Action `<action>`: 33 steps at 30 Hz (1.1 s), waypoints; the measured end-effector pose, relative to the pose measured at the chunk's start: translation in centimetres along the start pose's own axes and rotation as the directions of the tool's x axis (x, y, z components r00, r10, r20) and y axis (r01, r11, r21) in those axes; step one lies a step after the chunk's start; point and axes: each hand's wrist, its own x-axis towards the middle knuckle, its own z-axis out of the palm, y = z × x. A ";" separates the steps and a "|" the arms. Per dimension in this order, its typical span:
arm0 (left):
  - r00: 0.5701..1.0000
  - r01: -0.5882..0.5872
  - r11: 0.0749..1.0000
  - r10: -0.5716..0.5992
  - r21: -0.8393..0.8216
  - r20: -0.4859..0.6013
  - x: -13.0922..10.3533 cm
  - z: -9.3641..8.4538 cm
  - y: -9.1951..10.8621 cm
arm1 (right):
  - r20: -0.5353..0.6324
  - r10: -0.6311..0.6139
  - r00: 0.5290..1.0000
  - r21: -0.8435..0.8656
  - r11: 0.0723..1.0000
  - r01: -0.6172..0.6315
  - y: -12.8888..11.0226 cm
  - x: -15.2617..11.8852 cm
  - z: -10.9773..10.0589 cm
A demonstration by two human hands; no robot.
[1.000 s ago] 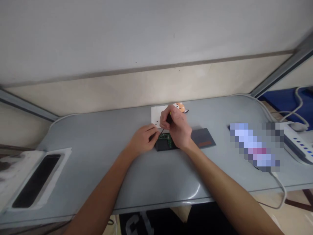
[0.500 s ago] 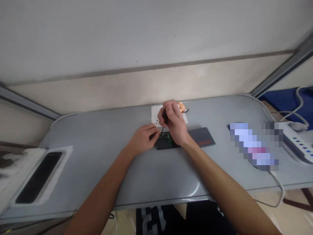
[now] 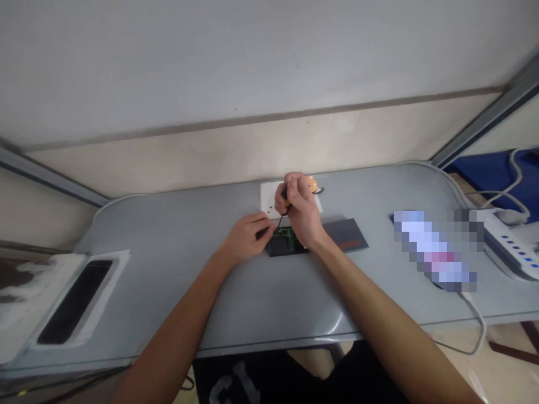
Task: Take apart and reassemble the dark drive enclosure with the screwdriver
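My right hand (image 3: 304, 216) is closed around the dark and yellow handle of a screwdriver (image 3: 281, 221). Its thin shaft slants down to the upper left part of a green circuit board (image 3: 290, 241) in a black casing. At the screwdriver's tip, my left hand (image 3: 247, 240) pinches thumb and forefinger together; whatever is between them is too small to make out. A dark flat cover (image 3: 345, 234) lies to the right of the board, partly behind my right wrist. Behind the hands is a white sheet (image 3: 268, 196) with several tiny dark specks, perhaps screws.
An orange item (image 3: 312, 184) with a black loop rests on the sheet. At the left lies a black phone (image 3: 76, 303) on white paper. To the right are a blurred-out device (image 3: 435, 252) with a cable and a white power strip (image 3: 511, 249). A wall (image 3: 236, 140) closes the back.
My right hand has turned slightly around the screwdriver handle, showing more yellow. The tip and my left hand stay at the board. The view has shifted slightly.
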 end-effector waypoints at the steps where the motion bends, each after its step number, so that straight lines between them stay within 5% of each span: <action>1: 1.000 0.011 1.000 -0.011 -0.006 0.007 0.0 0.0 0.0 | -0.016 0.000 1.000 -0.002 1.000 0.000 -0.1 0.1 -0.1; 9: 0.996 0.065 0.998 -0.064 -0.007 0.056 0.2 -0.4 0.6 | 0.031 0.018 0.999 -0.018 1.000 -0.018 -0.7 1.0 -1.3; 18: 0.992 0.103 0.994 -0.099 -0.043 0.072 0.0 -0.4 0.6 | -0.097 -0.019 0.995 0.055 0.998 0.024 -0.3 0.7 -0.8; 24: 0.990 0.124 0.991 -0.120 -0.054 0.078 0.1 -0.4 0.7 | 0.012 -0.002 1.000 -0.075 0.997 0.003 -0.8 0.9 -1.5; 27: 0.992 0.115 0.992 -0.112 -0.057 0.063 0.1 -0.4 0.7 | 0.076 0.031 0.997 -0.028 0.999 -0.029 -1.1 1.0 -1.7; 33: 0.992 0.111 0.992 -0.107 -0.052 0.067 0.0 -0.4 0.5 | -0.003 0.007 1.000 0.117 0.993 -0.006 -0.6 0.7 -0.8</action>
